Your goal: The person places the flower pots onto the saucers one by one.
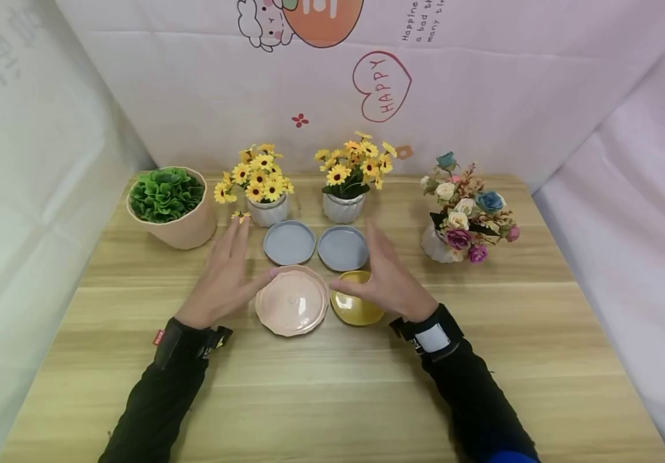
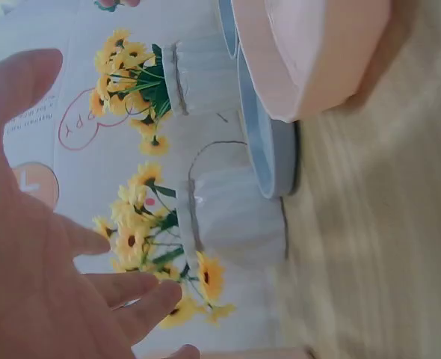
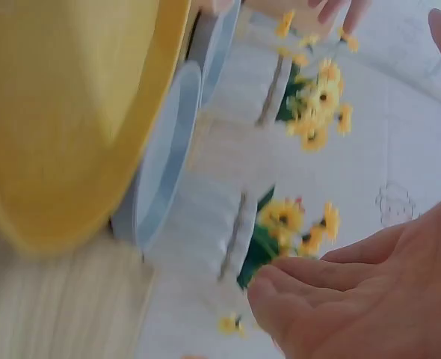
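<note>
My left hand (image 1: 219, 283) is beside the scalloped pink plate (image 1: 292, 302), fingers extended and thumb over its rim. My right hand (image 1: 395, 280) has its fingers extended and its thumb above the yellow dish (image 1: 358, 310). Neither palm holds anything in the wrist views. Behind these lie two round grey-blue dishes, the left dish (image 1: 289, 243) and the right dish (image 1: 343, 249), close together. In the left wrist view, the pink plate (image 2: 303, 60) stands in front of a grey-blue dish (image 2: 265, 142). The yellow dish (image 3: 71, 112) fills much of the right wrist view.
Two white pots with yellow flowers, a left pot (image 1: 269, 211) and a right pot (image 1: 344, 207), stand behind the dishes. A pink pot of greenery (image 1: 184, 222) is at the back left; mixed flowers (image 1: 462, 215) stand right. A printed cloth (image 1: 222, 96) hangs behind the wooden table (image 1: 309, 399).
</note>
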A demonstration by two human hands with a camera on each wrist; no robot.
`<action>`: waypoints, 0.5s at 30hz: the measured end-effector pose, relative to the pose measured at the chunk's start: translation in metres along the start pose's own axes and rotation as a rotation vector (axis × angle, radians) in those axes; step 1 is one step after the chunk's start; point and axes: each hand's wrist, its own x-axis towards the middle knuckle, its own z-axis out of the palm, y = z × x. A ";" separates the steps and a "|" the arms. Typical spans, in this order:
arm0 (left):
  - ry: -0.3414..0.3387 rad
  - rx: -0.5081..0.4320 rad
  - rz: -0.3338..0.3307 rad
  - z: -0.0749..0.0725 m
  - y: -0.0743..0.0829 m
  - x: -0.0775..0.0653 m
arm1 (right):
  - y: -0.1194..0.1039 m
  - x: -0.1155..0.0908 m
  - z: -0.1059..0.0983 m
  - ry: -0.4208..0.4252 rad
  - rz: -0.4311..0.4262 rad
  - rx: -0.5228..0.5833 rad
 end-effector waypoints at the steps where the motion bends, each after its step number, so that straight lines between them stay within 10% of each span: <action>1: 0.003 -0.013 -0.012 -0.002 -0.002 -0.002 | -0.002 0.000 0.002 -0.007 -0.013 0.006; 15: 0.407 -0.311 -0.314 -0.013 -0.034 -0.031 | -0.035 0.007 0.052 -0.118 -0.126 -0.165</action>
